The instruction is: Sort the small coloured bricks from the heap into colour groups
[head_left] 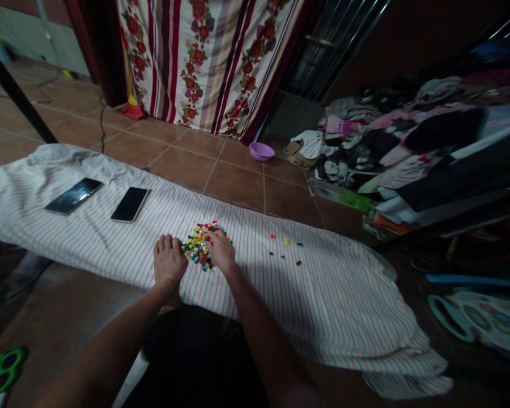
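Observation:
A heap of small plastic building bricks (199, 242) in many colours lies on a striped cloth (246, 283). My left hand (169, 260) rests flat on the cloth at the heap's left edge, fingers stretched out. Over the right side of the heap is my right hand (221, 249), its fingers curled and pinched down at the bricks; what sits between the fingertips is too small to make out. Several single bricks lie apart to the right, among them an orange brick (272, 236), a yellow brick (287, 241) and a dark red brick (298, 263).
Two dark-screened devices, a tablet (74, 196) and a phone (130, 204), lie on the cloth to the left. Beyond, a purple basin (262, 151) stands on the tiled floor before a flowered curtain (221, 62). Piled clothes (382, 136) fill the right side.

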### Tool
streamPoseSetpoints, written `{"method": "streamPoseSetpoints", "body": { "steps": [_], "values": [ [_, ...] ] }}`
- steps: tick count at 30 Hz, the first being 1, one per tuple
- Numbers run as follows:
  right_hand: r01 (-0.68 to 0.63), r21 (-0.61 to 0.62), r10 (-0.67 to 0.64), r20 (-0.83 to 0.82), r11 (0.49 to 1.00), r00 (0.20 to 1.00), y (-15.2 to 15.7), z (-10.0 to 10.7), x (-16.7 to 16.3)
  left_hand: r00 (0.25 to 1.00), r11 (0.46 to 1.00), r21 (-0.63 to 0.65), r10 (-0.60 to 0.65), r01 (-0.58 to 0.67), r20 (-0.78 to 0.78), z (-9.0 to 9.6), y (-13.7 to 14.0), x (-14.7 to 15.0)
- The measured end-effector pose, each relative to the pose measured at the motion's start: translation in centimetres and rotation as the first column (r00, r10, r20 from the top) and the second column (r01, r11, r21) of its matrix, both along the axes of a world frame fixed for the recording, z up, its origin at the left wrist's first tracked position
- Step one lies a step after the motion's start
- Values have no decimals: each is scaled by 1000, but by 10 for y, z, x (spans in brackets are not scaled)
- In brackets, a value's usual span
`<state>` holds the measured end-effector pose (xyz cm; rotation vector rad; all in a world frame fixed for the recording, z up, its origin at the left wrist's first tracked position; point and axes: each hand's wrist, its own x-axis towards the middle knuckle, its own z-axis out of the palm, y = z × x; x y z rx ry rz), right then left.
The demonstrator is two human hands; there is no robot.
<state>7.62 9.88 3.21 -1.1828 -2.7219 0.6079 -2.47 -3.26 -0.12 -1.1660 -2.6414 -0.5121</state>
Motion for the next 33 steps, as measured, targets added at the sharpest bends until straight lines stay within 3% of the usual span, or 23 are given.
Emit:
{"method": "streamPoseSetpoints", "body": {
  "steps": [15, 22, 33],
  "values": [
    [42, 45, -42, 7, 998, 999, -10, -1, 0, 1000, 999, 43, -13, 13, 9, 1, -1, 1],
    [54, 83, -52, -30, 995, 998, -13, -4, 0, 998, 1000, -7, -13, 13, -57, -1, -2, 0],
    [6, 31, -3, -115, 999, 993, -3, -10, 2, 998, 999, -33, -12, 10, -61, 0, -3, 0]
  ]
}}
